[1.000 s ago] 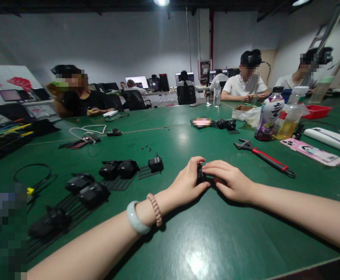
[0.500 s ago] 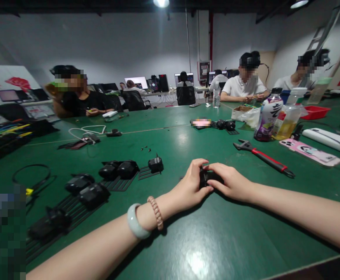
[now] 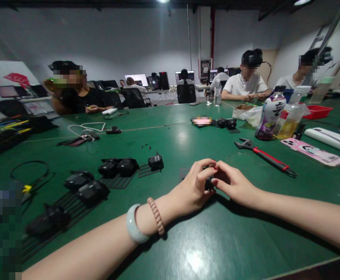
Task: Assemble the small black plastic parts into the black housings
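Fingers of my left hand [image 3: 195, 182] and my right hand [image 3: 236, 182] meet around a small black part [image 3: 209, 184], most of it hidden behind them. It resembles the black housings lying on the table, but its exact kind does not show. My left hand grips it from the left, thumb and forefinger bent over it. From the right, my right hand pinches it with thumb and fingertips. Part of a dark slatted piece [image 3: 183, 173] shows just left of my left hand. Further left, a single black housing [image 3: 155, 162] stands on a slatted black plate.
More black housings [image 3: 92, 190] lie on slatted plates at the left. Tiny dark pieces [image 3: 146, 146] are beyond them. An adjustable wrench [image 3: 266, 156], a pink phone [image 3: 311, 151] and drink bottles [image 3: 270, 114] stand or lie at right. Co-workers sit across the green table [image 3: 170, 136].
My fingers have shifted around the black part, with my left fingers now covering more of it. My right hand has tilted up, its fingertips drawn closer to my left ones.
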{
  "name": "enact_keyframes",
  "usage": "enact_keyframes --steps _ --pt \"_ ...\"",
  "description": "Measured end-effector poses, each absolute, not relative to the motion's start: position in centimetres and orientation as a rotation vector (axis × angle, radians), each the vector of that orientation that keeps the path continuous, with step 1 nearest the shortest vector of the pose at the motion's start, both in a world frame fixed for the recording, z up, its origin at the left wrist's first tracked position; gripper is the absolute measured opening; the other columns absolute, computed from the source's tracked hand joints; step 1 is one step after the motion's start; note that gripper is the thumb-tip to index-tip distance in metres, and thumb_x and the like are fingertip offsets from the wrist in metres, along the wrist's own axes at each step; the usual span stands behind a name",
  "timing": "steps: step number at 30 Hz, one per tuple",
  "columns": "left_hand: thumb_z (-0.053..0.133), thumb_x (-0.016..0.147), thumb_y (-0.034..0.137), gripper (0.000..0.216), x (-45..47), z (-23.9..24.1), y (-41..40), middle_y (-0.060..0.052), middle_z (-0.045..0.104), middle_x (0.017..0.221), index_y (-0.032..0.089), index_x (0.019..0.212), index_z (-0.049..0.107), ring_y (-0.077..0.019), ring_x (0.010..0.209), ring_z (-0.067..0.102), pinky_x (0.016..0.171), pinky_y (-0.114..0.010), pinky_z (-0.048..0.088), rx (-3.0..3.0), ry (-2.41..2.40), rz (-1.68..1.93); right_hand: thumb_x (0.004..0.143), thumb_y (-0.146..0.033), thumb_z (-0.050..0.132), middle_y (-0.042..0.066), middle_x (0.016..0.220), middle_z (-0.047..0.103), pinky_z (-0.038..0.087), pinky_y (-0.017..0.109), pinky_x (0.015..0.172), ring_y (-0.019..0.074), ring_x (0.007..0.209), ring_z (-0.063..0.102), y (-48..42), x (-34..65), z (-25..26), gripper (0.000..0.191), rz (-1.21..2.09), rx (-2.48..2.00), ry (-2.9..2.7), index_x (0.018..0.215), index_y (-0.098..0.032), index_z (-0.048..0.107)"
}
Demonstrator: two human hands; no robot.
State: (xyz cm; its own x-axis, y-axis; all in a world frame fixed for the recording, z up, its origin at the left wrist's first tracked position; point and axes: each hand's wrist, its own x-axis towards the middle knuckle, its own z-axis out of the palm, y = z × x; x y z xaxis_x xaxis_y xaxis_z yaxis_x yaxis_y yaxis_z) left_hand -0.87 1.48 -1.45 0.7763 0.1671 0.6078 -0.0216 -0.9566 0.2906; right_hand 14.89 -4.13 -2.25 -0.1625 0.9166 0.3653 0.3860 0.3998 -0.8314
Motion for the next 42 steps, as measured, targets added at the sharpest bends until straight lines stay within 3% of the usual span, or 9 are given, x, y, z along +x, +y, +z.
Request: enact_keyframes --steps 6,17,23,27,35,42 --pt "0.051 0.074 0.009 0.053 -0.6 -1.0 1.2 -0.01 0.034 0.115 0.026 0.113 0.02 -0.0194 0.11 0.039 0.087 -0.041 0.042 2.874 0.009 1.06 0.077 -0.027 0.046 0.001 0.08 0.054 0.042 0.024 0.065 0.011 0.071 0.051 -4.4 14.7 -2.3 0.012 0.964 -1.08 -1.565 0.084 -0.017 0.046" --pt "0.05 0.075 0.009 0.047 -0.9 -0.9 0.8 -0.008 0.032 0.119 0.026 0.112 0.026 -0.0212 0.114 0.035 0.089 -0.042 0.041 3.024 -0.003 1.081 0.076 -0.026 0.044 0.0 0.079 0.052 0.042 0.024 0.066 0.0114 0.073 0.049 -4.5 14.6 -2.2 0.013 0.994 -1.074 -1.485 0.083 -0.017 0.05" --pt "0.054 0.071 0.009 0.062 -0.6 -1.2 1.1 -0.015 0.027 0.122 0.023 0.118 0.015 -0.0231 0.117 0.031 0.087 -0.046 0.041 2.698 0.124 1.189 0.074 -0.022 0.051 0.005 0.1 0.05 0.046 0.028 0.072 0.013 0.082 0.053 -5.0 14.6 -2.1 0.032 0.872 -0.993 -1.531 0.106 -0.021 0.043" --pt "0.055 0.067 0.007 0.066 -0.6 -1.2 1.4 -0.015 0.027 0.12 0.022 0.118 0.016 -0.025 0.12 0.025 0.089 -0.049 0.037 2.6 0.154 1.188 0.069 -0.013 0.055 0.006 0.108 0.046 0.045 0.029 0.078 0.0159 0.097 0.048 -5.2 14.6 -1.9 0.041 0.67 -0.976 -1.637 0.108 -0.023 0.045" --pt "0.054 0.067 0.004 0.065 -0.6 -1.3 1.1 -0.015 0.021 0.124 0.023 0.117 0.017 -0.0229 0.117 0.029 0.09 -0.047 0.038 2.578 0.129 1.134 0.071 -0.012 0.052 0.005 0.102 0.05 0.045 0.03 0.078 0.0147 0.093 0.05 -4.9 14.7 -2.1 0.033 0.642 -0.999 -1.681 0.103 -0.021 0.048" --pt "0.054 0.069 0.005 0.065 -0.8 -1.2 1.1 -0.014 0.021 0.126 0.025 0.117 0.016 -0.0228 0.117 0.032 0.087 -0.046 0.042 2.682 0.058 1.129 0.077 -0.028 0.05 0.004 0.091 0.055 0.045 0.027 0.073 0.0129 0.081 0.054 -4.8 14.7 -1.9 0.023 0.811 -1.023 -1.615 0.098 -0.018 0.048"
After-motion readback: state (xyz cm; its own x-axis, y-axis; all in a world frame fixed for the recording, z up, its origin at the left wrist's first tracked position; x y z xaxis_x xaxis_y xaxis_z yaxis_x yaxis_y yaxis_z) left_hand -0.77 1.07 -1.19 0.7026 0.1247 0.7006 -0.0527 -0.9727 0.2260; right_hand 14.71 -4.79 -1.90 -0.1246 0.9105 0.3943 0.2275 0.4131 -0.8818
